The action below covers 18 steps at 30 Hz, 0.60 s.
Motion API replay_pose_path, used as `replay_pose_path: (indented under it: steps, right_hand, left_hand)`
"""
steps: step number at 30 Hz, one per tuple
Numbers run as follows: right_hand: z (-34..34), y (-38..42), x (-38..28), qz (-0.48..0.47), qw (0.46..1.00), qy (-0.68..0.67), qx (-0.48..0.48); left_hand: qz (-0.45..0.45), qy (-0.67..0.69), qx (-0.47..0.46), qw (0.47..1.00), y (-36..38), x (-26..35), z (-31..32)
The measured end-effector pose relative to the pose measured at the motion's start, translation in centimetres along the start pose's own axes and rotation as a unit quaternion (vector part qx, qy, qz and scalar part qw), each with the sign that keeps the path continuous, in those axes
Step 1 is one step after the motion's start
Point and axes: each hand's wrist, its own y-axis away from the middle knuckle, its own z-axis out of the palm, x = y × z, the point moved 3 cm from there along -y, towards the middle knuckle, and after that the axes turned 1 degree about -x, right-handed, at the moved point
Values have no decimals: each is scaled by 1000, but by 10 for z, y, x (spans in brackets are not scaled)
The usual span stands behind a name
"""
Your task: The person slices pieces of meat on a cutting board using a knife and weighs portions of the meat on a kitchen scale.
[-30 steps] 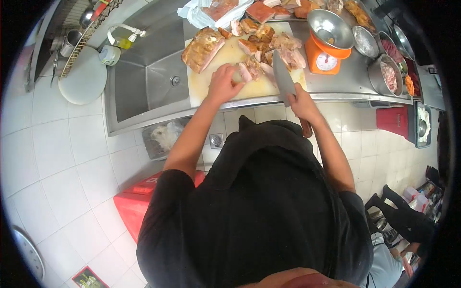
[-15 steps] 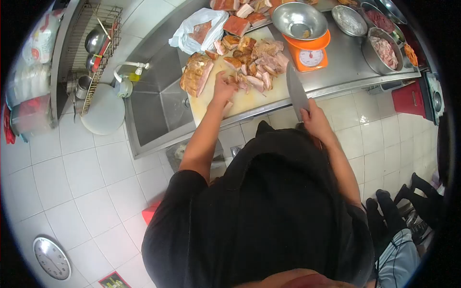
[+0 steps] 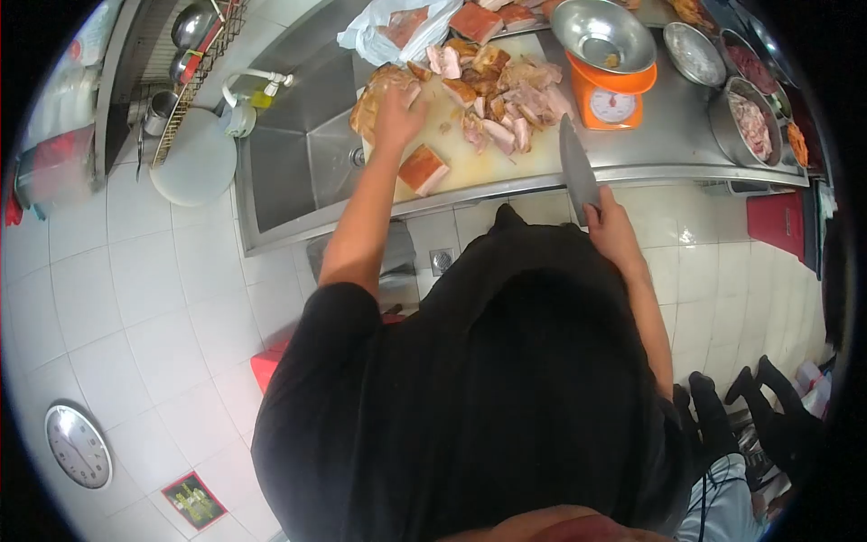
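My left hand is over the right part of a large browned meat slab at the left of the white cutting board, its fingers spread. Just below it a reddish-brown meat block lies near the board's front edge. Cut meat pieces are heaped at the board's middle and right. My right hand grips the handle of a broad knife, whose blade points up and left beside the board's right edge.
An orange scale with a metal bowl stands right of the board. Metal bowls of meat are farther right. The sink and faucet are left. A white plastic bag lies behind. Another person's legs show lower right.
My left hand has moved left and up, from the cut pieces onto the large slab. The reddish-brown block near the front edge is now uncovered. The knife stays in my right hand.
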Motion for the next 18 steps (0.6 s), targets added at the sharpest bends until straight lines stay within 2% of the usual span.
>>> replay_pose_path:
  steps: [2,4,7,10,16,18]
  right_hand:
    - [2,0,-1,13,1000,-4,-14]
    - [3,-4,-2,5,1000,-2,-24]
    - [17,-15,-6,-75,997,5,-36]
    - [30,-30,-29,-122,987,64,-81]
    - [66,-58,-60,-111,968,152,-165]
    - [78,-65,-67,-109,960,171,-193]
  left_hand:
    - [-61,-57,-12,996,60,-7,-9]
    - [-177,-43,-58,982,104,-8,-12]
    - [-230,-26,-92,969,133,-10,-2]
    - [-195,4,-74,978,124,4,3]
    - [13,-6,-81,997,102,5,26]
    - [23,10,-61,998,103,5,30]
